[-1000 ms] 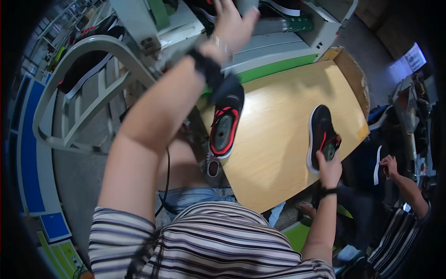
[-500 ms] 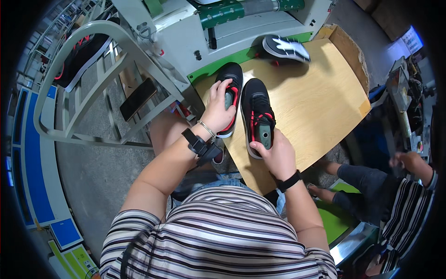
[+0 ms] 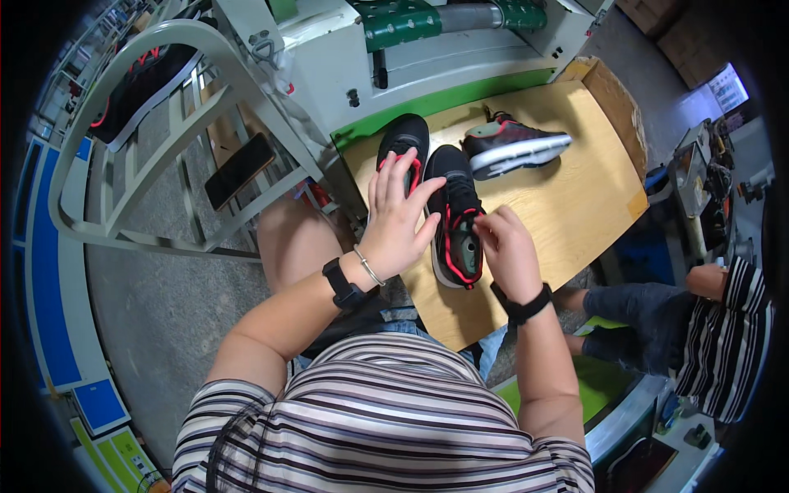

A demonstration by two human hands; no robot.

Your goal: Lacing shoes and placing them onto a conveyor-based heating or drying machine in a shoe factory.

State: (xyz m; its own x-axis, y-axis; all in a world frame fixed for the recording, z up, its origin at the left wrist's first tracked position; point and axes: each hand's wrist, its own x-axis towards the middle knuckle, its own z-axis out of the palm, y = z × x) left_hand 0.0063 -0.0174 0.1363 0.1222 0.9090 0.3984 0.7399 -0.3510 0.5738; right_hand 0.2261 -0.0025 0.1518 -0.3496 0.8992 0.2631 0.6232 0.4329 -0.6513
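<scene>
A seated person's left hand (image 3: 394,218) lies palm-down with fingers spread across two black sneakers with red trim, its fingertips on the left sneaker (image 3: 403,141) and its thumb stretched over the laces of the right sneaker (image 3: 454,215). The hand is open and flat, pressing rather than gripping. The right hand (image 3: 505,251) curls beside the heel opening of the right sneaker, fingertips at the collar; whether they pinch the edge cannot be told from this angle. Both forearms rise from the lower edge, elbows bent, the wrists angled inward toward each other, the left wrist bearing a black watch (image 3: 341,283) and a thin bracelet (image 3: 370,267), the right wrist a black band (image 3: 522,306).

The two sneakers sit side by side, touching, toes pointing away from the person, near the left end of a light wooden tabletop (image 3: 567,205). A third sneaker (image 3: 514,144), dark with a pale sole, lies on its side farther back on the tabletop, near the pair but apart from it.

Behind the tabletop stands a grey and green machine (image 3: 427,49). To the left, a pale metal rack (image 3: 156,140) carries another black sneaker (image 3: 140,82) and a dark flat device (image 3: 238,170). At the right edge sits a second person in a striped shirt (image 3: 731,329).
</scene>
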